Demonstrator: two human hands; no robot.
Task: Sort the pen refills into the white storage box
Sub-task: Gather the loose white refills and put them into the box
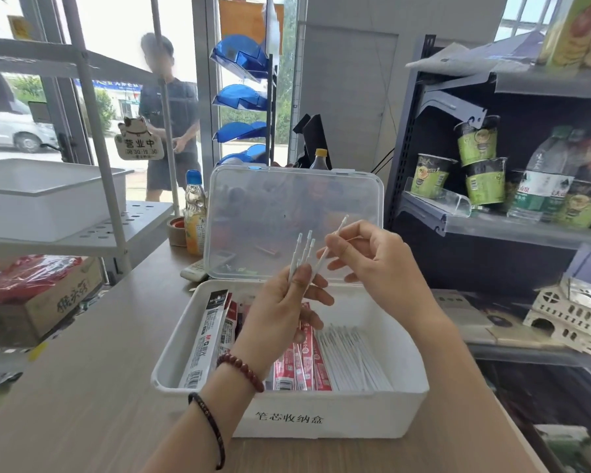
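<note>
The white storage box (321,418) stands on the wooden counter with its clear lid (294,199) propped up behind. Inside lie packets of refills: black-and-white ones (205,339) at the left, red ones (304,367) in the middle, and loose white refills (355,360) at the right. Above the box, my left hand (280,312) grips a small bundle of white refills (302,252) pointing upward. Just to its right, my right hand (372,257) pinches a single white refill (331,245) that slants up to the right, close beside the bundle.
A drink bottle (195,213) and a tape roll (177,230) stand left of the lid. A shelf rack with a white tub (48,196) is at the left, a cardboard box (48,302) below it. Shelves of goods (485,179) rise at the right. A person (171,117) stands outside the door.
</note>
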